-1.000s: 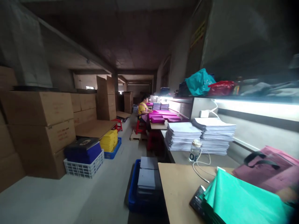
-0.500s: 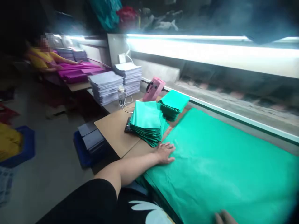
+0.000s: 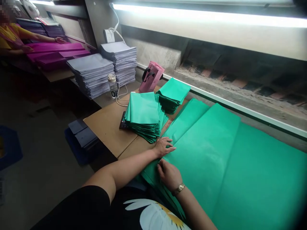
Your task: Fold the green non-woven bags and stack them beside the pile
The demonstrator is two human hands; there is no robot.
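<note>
Green sheets [image 3: 259, 159] of thin, cloth-like material lie stacked across the table in front of me. The top sheet is folded over toward the left, with its folded layer [image 3: 203, 147] lying over the ones below. My left hand [image 3: 164, 147] rests flat near the left edge of this layer, fingers stretched out. Just below it, my right hand [image 3: 169, 174] is closed with curled fingers on the near left edge of the folded sheet. A bracelet or watch is on the right wrist. Beyond my left hand stands a pile of folded green pieces [image 3: 144, 110].
A second green pile [image 3: 174, 91] and a pink bag [image 3: 152, 76] stand behind. Grey stacks [image 3: 92, 72], a bottle [image 3: 112, 85] and a white cable lie left of them. Brown cardboard [image 3: 107, 127] covers the table. A blue crate [image 3: 72, 145] is below; a co-worker [image 3: 11, 35] handles magenta sheets.
My right hand has come from the near right edge to beside my left hand, bringing the sheet over into a fold. My left hand stays flat. The view has shifted slightly.
</note>
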